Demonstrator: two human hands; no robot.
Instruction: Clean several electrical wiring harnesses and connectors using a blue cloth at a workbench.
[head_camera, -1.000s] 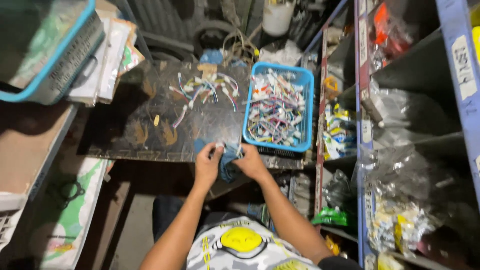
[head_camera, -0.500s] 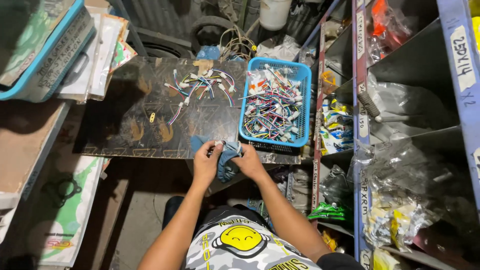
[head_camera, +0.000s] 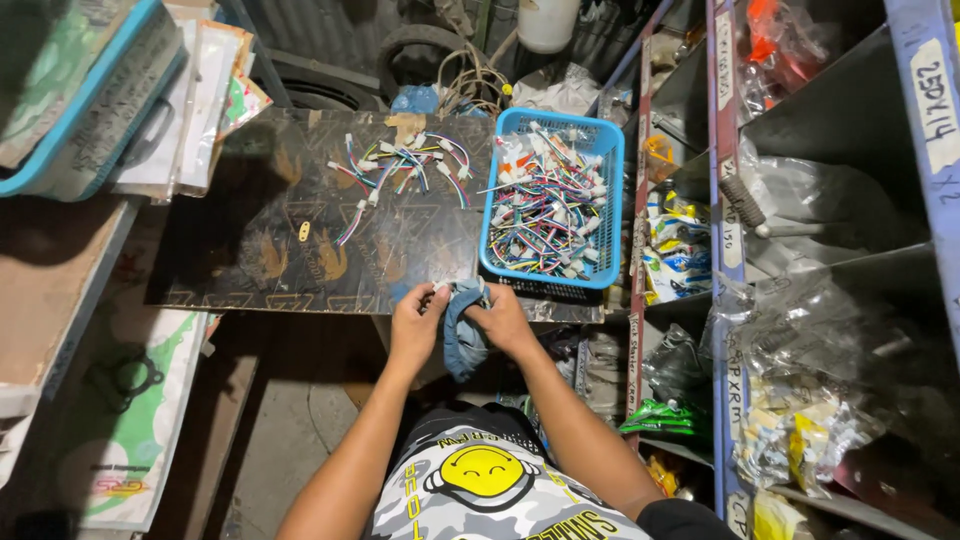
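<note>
My left hand (head_camera: 418, 328) and my right hand (head_camera: 500, 318) meet at the near edge of a dark board (head_camera: 250, 250), both gripping a blue-grey cloth (head_camera: 463, 335) that hangs down between them. A small white connector seems pinched against the cloth at my left fingertips. On the board beyond lies a loose bunch of coloured wire connectors (head_camera: 400, 165). To the right stands a blue plastic basket (head_camera: 605, 210) full of the same wired connectors.
Metal shelving (head_camera: 730, 240) with bagged parts fills the right side. A teal-rimmed tray (head_camera: 100, 120) and stacked papers sit at upper left. A printed sack (head_camera: 130, 420) leans below left, with a tyre and white container at the back.
The hands have stayed at the board's edge, working the cloth between them; the view has shifted slightly.
</note>
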